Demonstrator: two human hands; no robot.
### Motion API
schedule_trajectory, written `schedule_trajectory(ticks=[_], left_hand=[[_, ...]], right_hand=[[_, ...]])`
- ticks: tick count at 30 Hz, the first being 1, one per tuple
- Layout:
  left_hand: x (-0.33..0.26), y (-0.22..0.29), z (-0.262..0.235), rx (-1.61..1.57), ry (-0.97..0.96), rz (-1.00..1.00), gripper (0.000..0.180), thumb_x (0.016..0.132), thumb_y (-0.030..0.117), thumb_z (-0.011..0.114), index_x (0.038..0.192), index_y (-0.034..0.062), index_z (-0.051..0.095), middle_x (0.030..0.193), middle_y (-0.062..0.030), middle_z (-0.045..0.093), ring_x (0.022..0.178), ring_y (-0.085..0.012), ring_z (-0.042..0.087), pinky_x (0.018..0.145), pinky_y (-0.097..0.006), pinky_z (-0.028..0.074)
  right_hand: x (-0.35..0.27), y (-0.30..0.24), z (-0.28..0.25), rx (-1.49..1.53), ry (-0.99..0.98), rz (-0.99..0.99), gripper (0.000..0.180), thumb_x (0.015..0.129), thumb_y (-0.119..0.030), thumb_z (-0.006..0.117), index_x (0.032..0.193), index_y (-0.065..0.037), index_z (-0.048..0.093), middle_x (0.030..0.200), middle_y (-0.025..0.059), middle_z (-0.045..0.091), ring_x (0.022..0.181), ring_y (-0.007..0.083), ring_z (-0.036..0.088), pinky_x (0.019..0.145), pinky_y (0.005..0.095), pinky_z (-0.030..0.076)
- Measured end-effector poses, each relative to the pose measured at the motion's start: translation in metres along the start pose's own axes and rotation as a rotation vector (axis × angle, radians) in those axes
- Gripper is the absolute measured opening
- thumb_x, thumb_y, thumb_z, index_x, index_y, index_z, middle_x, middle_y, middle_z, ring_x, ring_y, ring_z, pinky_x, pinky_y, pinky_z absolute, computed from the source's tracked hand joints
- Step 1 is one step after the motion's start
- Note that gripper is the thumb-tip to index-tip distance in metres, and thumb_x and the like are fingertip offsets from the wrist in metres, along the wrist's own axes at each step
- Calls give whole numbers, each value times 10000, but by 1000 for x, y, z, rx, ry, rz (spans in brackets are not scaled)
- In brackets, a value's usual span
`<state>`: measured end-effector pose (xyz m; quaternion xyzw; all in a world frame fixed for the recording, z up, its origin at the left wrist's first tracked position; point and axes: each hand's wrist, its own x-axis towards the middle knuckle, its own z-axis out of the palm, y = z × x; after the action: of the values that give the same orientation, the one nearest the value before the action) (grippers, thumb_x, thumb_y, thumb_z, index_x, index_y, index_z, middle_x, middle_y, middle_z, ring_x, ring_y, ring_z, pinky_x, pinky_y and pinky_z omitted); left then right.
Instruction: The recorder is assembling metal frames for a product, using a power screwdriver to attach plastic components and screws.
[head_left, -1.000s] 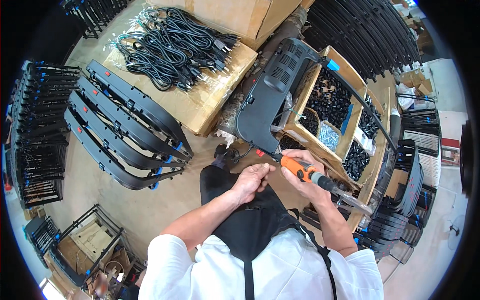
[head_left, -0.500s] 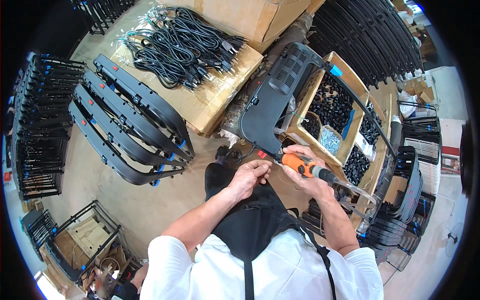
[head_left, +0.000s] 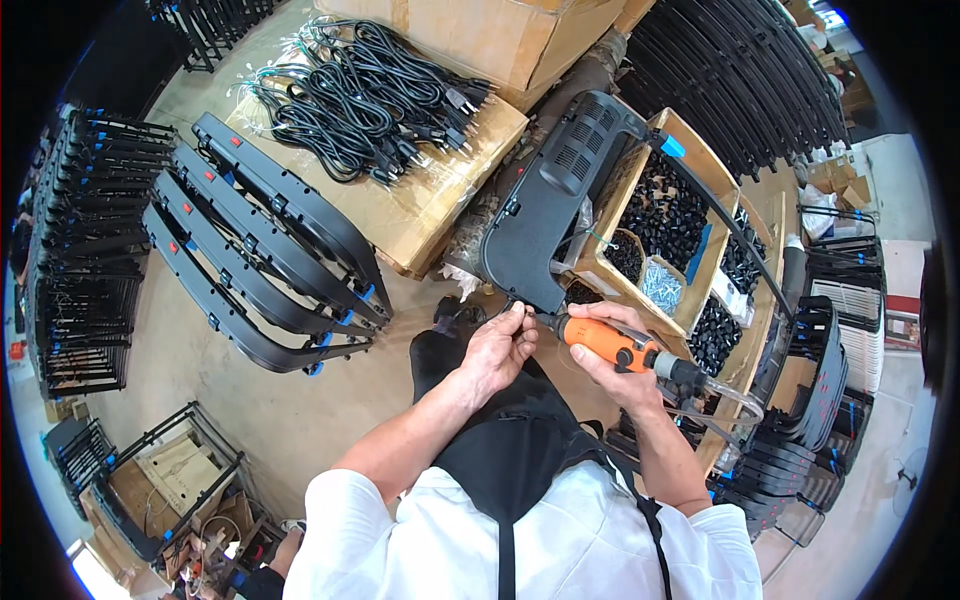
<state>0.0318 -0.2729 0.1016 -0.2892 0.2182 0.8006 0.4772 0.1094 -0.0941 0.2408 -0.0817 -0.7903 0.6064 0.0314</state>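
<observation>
My right hand (head_left: 622, 368) is wrapped round an orange power screwdriver (head_left: 603, 341) with a clear hose at its back end. The tool lies nearly level, its front end pointing left at the fingertips of my left hand (head_left: 499, 350). Those fingers are pinched together at the lower end of a black plastic housing (head_left: 528, 245) with vent slots; what they hold is too small and covered to make out. The housing stands on its frame beside a wooden parts box (head_left: 640, 292), just beyond both hands.
Black plugs and small parts (head_left: 662, 215) and silver screws (head_left: 661, 285) fill the box's compartments. Coiled black power cords (head_left: 365, 100) lie on a carton (head_left: 440, 190). Several similar black frames (head_left: 265, 250) stand at left. Another person's arm (head_left: 287, 552) shows at lower left.
My left hand has risen to the housing's lower end, covering the red part seen there before. The screwdriver has swung flatter, its front end closer to my left fingers.
</observation>
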Motion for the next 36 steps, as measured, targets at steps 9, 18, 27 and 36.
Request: schedule_trajectory(ticks=[9,18,27,36], left_hand=[[0,9,0,-91,-51,-72,221,1136,264,556,1153,65,651,907,-4,627,784,-121,581,661,-255,496],[-16,9,6,223,-53,-42,279,1154,252,498,1208,36,665,1037,-40,716,902,-150,687,784,-285,573],[-21,19,1,342,-139,20,276,1155,254,510,1169,58,703,976,-20,720,785,-116,650,677,-271,534],[-25,29,-10,567,-80,88,274,1170,271,465,1122,73,648,945,-6,690,764,-94,600,659,-251,480]], right_hand=[[14,-6,9,-30,-19,-25,464,904,-19,804,1317,-38,593,1332,150,695,1260,260,666,1097,421,530],[45,1,32,-125,-17,-9,439,904,-63,819,1309,-79,650,1248,72,727,1136,161,703,1018,324,557],[63,-5,37,-251,-126,17,355,855,-129,845,1164,-69,680,1290,133,736,1146,254,720,1022,397,563],[69,-16,42,-334,-160,-41,402,877,-70,828,1249,-76,676,1245,92,750,1117,209,747,982,338,587]])
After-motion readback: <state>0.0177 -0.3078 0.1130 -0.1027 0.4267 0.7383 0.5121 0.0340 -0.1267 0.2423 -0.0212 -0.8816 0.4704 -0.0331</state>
